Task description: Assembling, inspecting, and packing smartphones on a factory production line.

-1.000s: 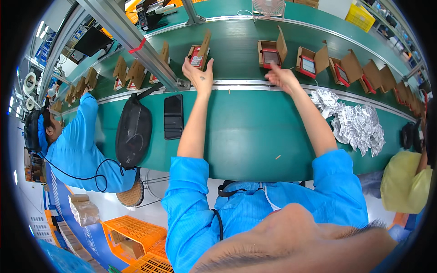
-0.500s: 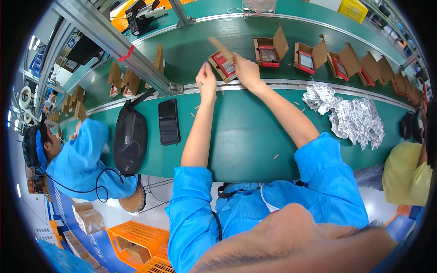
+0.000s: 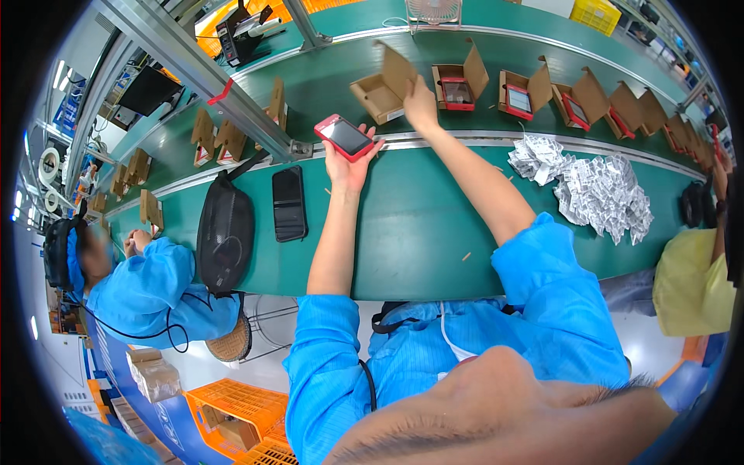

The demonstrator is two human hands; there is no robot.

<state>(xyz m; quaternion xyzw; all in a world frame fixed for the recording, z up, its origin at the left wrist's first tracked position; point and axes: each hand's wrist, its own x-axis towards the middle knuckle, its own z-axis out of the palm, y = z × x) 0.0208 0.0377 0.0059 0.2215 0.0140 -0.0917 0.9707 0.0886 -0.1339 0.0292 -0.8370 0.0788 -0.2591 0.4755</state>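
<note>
Left hand point(image 3: 349, 170) cradling a round-cornered, glossy-screened red handheld device point(image 3: 344, 138), right hand point(image 3: 421, 105) gripping an open brown cardboard box point(image 3: 377, 97) beyond the bench's point(image 3: 418, 225) far edge

Fan point(image 3: 434, 11) (top) offscreen; yellow crate point(image 3: 595, 15) likewise

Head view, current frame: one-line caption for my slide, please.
The left hand holds a red-cased device while the right hand touches an open cardboard box above the green worktop.
</note>
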